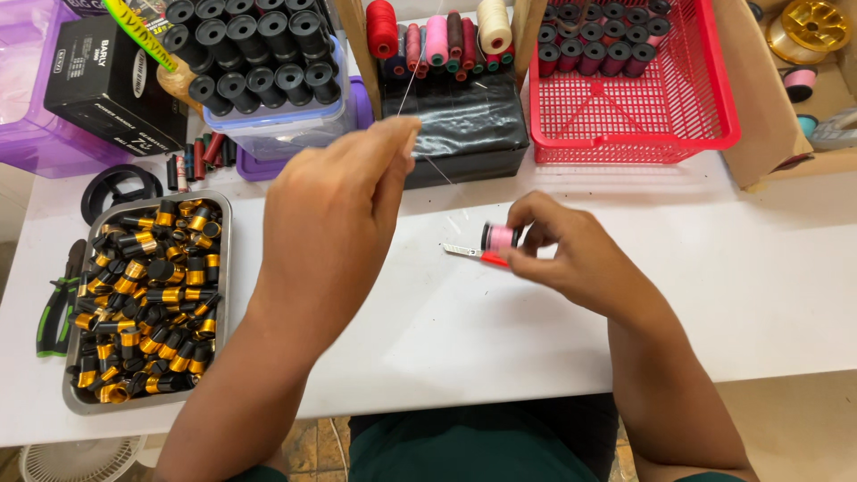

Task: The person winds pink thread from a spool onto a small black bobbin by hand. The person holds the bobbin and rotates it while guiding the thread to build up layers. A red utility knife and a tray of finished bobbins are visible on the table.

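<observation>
On the white table [768, 277], a pink spool [500, 236] is gripped by the right hand [571, 254]; a thin thread [409, 89] is pinched by the raised left hand [344, 223]

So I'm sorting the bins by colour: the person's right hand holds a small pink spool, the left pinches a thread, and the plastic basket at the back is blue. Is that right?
Not quite: the plastic basket at the back is red, not blue, as the head view shows. The rest holds: the right hand holds a small pink spool, and the left hand pinches a thread.
</observation>
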